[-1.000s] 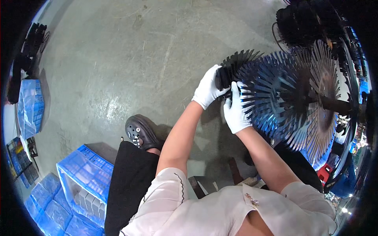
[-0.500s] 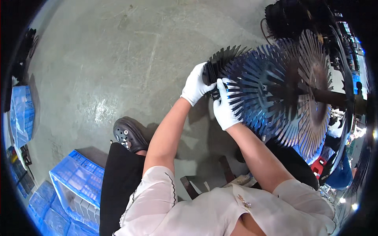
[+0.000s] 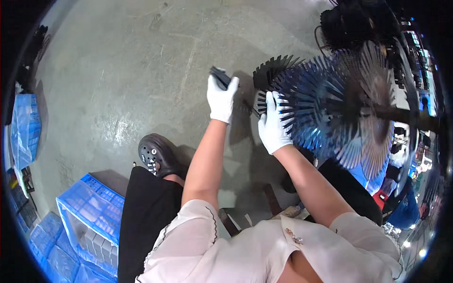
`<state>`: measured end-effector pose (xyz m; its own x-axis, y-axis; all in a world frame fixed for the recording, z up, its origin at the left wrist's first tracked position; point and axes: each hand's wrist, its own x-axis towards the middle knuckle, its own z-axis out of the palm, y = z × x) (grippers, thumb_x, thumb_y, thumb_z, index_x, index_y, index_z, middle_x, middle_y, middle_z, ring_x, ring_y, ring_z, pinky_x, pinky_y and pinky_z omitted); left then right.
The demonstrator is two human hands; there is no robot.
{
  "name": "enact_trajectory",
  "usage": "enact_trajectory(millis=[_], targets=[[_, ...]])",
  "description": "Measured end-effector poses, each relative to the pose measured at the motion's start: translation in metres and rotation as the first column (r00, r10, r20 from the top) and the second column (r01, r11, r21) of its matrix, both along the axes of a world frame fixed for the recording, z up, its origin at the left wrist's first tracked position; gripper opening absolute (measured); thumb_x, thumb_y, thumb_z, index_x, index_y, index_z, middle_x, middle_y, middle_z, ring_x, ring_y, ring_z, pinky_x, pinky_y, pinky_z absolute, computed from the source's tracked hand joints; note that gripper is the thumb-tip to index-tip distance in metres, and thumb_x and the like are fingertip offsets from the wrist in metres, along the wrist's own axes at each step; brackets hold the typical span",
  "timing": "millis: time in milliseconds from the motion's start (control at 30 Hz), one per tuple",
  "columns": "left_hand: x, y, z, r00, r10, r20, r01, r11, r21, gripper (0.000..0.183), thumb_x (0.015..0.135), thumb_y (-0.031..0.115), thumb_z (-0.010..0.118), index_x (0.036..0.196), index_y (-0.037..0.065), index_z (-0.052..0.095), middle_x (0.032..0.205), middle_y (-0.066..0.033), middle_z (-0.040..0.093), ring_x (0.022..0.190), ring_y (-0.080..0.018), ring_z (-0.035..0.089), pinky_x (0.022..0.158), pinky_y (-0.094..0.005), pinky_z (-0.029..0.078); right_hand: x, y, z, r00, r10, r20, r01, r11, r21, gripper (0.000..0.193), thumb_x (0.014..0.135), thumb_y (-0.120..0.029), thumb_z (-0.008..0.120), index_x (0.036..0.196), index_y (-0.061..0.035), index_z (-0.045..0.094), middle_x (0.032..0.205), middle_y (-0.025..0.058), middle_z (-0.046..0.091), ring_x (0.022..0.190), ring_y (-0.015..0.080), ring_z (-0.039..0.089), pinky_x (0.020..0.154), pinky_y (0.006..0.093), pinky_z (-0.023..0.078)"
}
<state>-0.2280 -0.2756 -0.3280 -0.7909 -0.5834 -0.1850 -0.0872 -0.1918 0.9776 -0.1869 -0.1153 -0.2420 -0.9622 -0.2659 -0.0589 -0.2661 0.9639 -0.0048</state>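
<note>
My left hand, in a white glove, is held out over the floor, closed round a small bundle of flat black strips. To its right stands a large wheel-like rack with many thin dark strips fanning out from a horizontal shaft. My right hand, gloved too, is at the near left rim of the rack with its fingers stretched upward among the strip ends. Some strips cross in front of its fingers and partly hide them. A black fan of strips sticks out just above that hand.
Blue plastic crates with clear film stand at lower left, one holding grey blocks. Another blue crate is at the far left. A dark metal frame sits below my arms. More black racked parts are at upper right.
My left hand has drawn away from the rack to the left, carrying the black strips. My right hand stays at the rim, slightly shifted. The rack's fan of strips looks slightly turned.
</note>
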Motion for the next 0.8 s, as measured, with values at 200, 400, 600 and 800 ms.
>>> enact_trajectory(millis=[200, 400, 600, 800], targets=[[0.027, -0.012, 0.069, 0.942, 0.323, -0.088, -0.221, 0.798, 0.561, 0.026, 0.098, 0.023, 0.064, 0.112, 0.002, 0.06, 0.106, -0.0073, 0.064, 0.1, -0.0184, 0.062, 0.091, -0.0341, 0.05, 0.06, -0.001, 0.038, 0.965, 0.249, -0.076, -0.259, 0.951, -0.171, 0.062, 0.083, -0.015, 0.063, 0.141, -0.0033, 0.046, 0.146, 0.0236, 0.039, 0.13, 0.0399, 0.044, 0.107, 0.0477, 0.037], [0.06, -0.008, 0.159, 0.88, 0.461, -0.113, -0.138, 0.477, 0.868, 0.032, 0.099, 0.034, 0.061, 0.104, 0.002, 0.057, 0.102, -0.0119, 0.063, 0.099, -0.0253, 0.064, 0.094, -0.0399, 0.055, 0.102, 0.001, 0.083, 0.951, 0.056, 0.304, 0.104, 0.867, -0.488, 0.033, 0.085, -0.018, 0.064, 0.114, -0.0043, 0.067, 0.126, 0.0183, 0.058, 0.116, 0.0351, 0.057, 0.102, 0.044, 0.044], [0.104, -0.002, 0.269, 0.881, 0.439, -0.178, -0.078, 0.506, 0.859, 0.041, 0.095, 0.043, 0.065, 0.1, 0.003, 0.058, 0.098, -0.0122, 0.065, 0.094, -0.0262, 0.066, 0.089, -0.0393, 0.057, 0.099, 0.014, 0.165, 0.773, 0.092, 0.627, 0.603, 0.197, -0.773, 0.041, 0.093, -0.019, 0.06, 0.13, -0.0025, 0.062, 0.124, 0.0077, 0.064, 0.108, 0.0181, 0.059, 0.094, 0.0313, 0.046], [0.154, 0.02, 0.368, 0.956, 0.202, -0.211, 0.068, 0.551, 0.832, 0.043, 0.091, 0.044, 0.07, 0.092, 0.003, 0.058, 0.091, -0.0111, 0.065, 0.088, -0.0257, 0.066, 0.087, -0.0395, 0.057, 0.123, 0.058, 0.298, 0.987, 0.142, -0.074, -0.117, 0.325, -0.938, 0.033, 0.094, -0.013, 0.061, 0.126, -0.0033, 0.063, 0.123, 0.0108, 0.064, 0.111, 0.0195, 0.061, 0.098, 0.0315, 0.046]])
